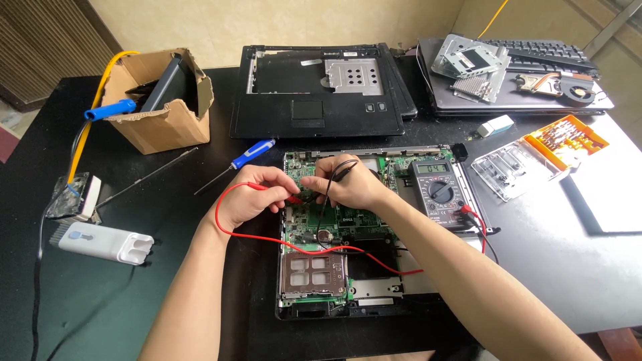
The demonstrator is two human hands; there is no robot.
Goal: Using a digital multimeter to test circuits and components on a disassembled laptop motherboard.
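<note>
Over an opened laptop's green circuit board (334, 220), the left hand (251, 195) pinched a red probe (292, 198). The right hand (351, 187) gripped a black probe (342, 172); steady tips likely mattered for the multimeter (438, 194).

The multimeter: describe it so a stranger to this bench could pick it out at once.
Start at the opened laptop base with the green circuit board in the middle of the black table. On its right side, just beyond the right hand, lies the grey handheld multimeter. It alone has a small display above a round black dial, with red and black leads plugged into its lower end.
</note>
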